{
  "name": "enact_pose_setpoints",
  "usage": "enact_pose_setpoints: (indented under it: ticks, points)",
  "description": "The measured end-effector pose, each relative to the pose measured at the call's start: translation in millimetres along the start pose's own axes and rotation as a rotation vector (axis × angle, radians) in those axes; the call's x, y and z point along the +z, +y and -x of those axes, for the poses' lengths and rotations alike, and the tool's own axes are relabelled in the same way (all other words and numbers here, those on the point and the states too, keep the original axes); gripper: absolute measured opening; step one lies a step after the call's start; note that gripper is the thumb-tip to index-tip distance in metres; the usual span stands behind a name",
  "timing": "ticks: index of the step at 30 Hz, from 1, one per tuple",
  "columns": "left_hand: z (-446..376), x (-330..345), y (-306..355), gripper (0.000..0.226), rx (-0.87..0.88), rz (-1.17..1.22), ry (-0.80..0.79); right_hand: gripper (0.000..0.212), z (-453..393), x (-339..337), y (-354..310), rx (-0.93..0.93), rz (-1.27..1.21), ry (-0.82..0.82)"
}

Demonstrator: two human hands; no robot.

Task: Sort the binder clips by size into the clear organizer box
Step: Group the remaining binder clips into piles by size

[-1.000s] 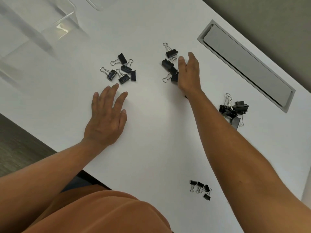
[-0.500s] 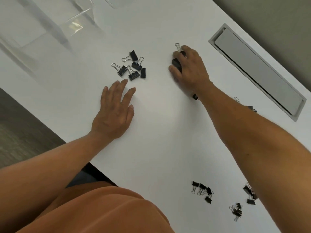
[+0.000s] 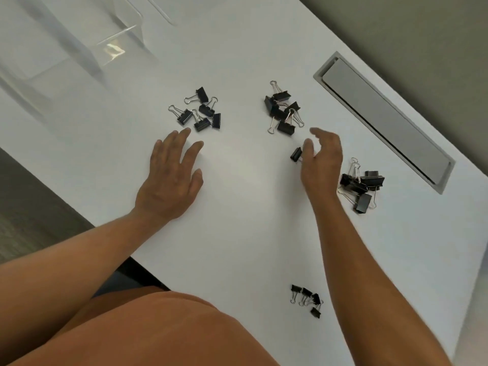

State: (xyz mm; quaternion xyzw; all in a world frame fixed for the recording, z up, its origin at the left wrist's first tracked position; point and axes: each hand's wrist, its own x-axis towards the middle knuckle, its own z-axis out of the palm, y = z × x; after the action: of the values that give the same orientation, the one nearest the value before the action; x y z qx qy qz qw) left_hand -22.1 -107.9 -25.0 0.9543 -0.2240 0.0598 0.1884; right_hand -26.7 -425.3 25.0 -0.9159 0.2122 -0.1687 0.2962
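**A:** Talk me through it, biggest thing first.

**B:** I'm looking down on the white table (image 3: 250,233), which fills most of my view. At the top left stands the clear organizer box (image 3: 79,48), its walls see-through, well apart from every clip. Along the right edge there's a grey cable hatch (image 3: 385,120) set into the tabletop. At the bottom I see the person's orange garment (image 3: 158,331).

**A:** And the hands?

**B:** The left hand (image 3: 169,178) lies flat on the table, palm down, fingers straight and slightly spread, holding nothing. Its fingertips are just short of the medium clips (image 3: 199,110), a loose cluster of black clips with wire handles. The right hand (image 3: 320,165) hovers on its side, fingers loosely curved and parted. A single clip (image 3: 296,154) sits right at its thumb; I can't tell from here whether the thumb touches it or grips it.

**A:** Other clips?

**B:** The large clips (image 3: 360,186) are heaped just right of the right wrist, near the hatch. Another pile (image 3: 282,109) lies beyond the right fingertips, clips overlapping. The small clips (image 3: 307,299) are down near the table's front edge, beside the right forearm.
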Motion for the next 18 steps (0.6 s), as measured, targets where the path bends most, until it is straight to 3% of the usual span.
enact_pose_setpoints:
  ticks: [3, 8, 12, 14, 18]
  points:
    - [-1, -8, 2, 0.056, -0.004, 0.088, 0.000, 0.040, 41, 10, 8, -0.001, 0.112, -0.144]
    - [-4, -27, -7, 0.052, -0.191, 0.486, 0.001, 0.031, 80, 25, -14, -0.050, 0.096, -0.120]
    - [-47, -44, -37, 0.039, -0.204, 0.405, 0.062, 0.030, 104, 46, -49, -0.090, 0.000, -0.191]
    - [-85, -48, -60, 0.040, -0.174, 0.346, -0.011, 0.034, 106, 63, -67, -0.115, -0.019, -0.220]
    - [-156, -49, -89, 0.052, 0.047, 0.279, -0.345, 0.056, 93, 96, -104, -0.045, -0.152, -0.229]
